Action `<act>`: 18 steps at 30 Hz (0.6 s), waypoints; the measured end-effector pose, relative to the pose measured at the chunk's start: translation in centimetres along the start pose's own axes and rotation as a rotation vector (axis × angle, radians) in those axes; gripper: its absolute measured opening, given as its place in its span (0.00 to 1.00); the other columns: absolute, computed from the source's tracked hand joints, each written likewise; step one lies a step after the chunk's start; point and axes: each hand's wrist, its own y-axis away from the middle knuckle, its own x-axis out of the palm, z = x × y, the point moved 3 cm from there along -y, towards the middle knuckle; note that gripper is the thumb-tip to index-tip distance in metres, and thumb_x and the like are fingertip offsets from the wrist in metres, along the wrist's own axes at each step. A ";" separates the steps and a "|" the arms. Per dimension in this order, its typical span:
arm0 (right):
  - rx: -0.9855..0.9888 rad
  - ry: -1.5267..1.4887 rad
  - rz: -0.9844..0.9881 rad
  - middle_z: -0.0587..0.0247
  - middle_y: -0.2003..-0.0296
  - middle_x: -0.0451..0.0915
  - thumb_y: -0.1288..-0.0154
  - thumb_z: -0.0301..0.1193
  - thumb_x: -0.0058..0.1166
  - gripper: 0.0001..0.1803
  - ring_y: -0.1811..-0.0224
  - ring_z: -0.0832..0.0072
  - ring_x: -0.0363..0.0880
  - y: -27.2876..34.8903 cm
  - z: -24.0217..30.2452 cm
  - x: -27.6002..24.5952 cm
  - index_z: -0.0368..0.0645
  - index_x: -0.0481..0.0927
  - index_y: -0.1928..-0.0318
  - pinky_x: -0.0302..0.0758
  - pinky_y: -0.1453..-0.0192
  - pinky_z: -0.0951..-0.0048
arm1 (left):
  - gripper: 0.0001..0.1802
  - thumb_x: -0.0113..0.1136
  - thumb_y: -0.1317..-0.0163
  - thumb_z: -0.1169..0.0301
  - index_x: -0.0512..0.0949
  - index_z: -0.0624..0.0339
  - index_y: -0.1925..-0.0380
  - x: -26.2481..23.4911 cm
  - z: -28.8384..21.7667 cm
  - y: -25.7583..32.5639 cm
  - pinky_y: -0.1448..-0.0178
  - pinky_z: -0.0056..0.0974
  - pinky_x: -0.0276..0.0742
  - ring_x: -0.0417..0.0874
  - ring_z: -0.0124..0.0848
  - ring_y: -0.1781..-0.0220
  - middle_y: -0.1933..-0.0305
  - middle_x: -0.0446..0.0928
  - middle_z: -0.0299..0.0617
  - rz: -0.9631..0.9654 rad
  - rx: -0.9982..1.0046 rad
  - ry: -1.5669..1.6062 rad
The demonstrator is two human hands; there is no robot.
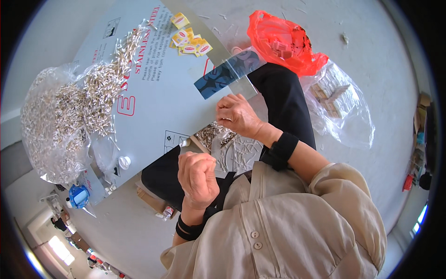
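Observation:
My left hand is closed with its fingers curled in, above my lap. My right hand is closed too, near the table's corner, its fingers bent toward the palm. Whatever either hand may hold is hidden. Below and between them, an open container holds loose cotton swabs. More swabs or thin white sticks lie scattered beside it. A dark blue patterned strip rests across the table edge, just beyond my right hand.
A large heap of cotton swabs spills from a clear plastic bag on the grey table. Several yellow and white packets lie farther back. To the right are a red plastic bag and a clear bag of white packs.

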 end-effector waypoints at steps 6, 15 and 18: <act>0.283 -0.441 0.143 0.63 0.66 0.77 0.55 0.17 0.56 0.12 0.63 0.71 0.75 0.7 0.4 -0.2 0.40 0.78 0.65 0.71 0.57 0.68 | 0.05 0.54 0.40 0.77 0.69 0.64 0.73 -1.0 3.0 -2.4 0.66 0.30 0.68 0.72 0.30 0.74 0.72 0.74 0.42 0.003 -0.421 0.280; 0.802 -1.385 0.375 0.56 0.57 0.80 0.52 0.11 0.48 0.26 0.51 0.69 0.78 3.5 -0.1 0.7 0.34 0.72 0.48 0.75 0.47 0.73 | 0.06 0.60 0.44 0.77 0.71 0.64 0.75 0.1 8.1 -5.4 0.68 0.24 0.66 0.69 0.17 0.75 0.76 0.73 0.33 0.144 -0.643 0.575; 0.651 -1.538 0.298 0.55 0.57 0.79 0.46 0.14 0.51 0.21 0.53 0.69 0.79 3.5 -0.3 0.7 0.35 0.73 0.49 0.76 0.48 0.73 | 0.07 0.60 0.44 0.77 0.71 0.64 0.76 0.4 8.7 -5.4 0.68 0.23 0.66 0.69 0.17 0.75 0.76 0.74 0.33 0.127 -0.697 0.580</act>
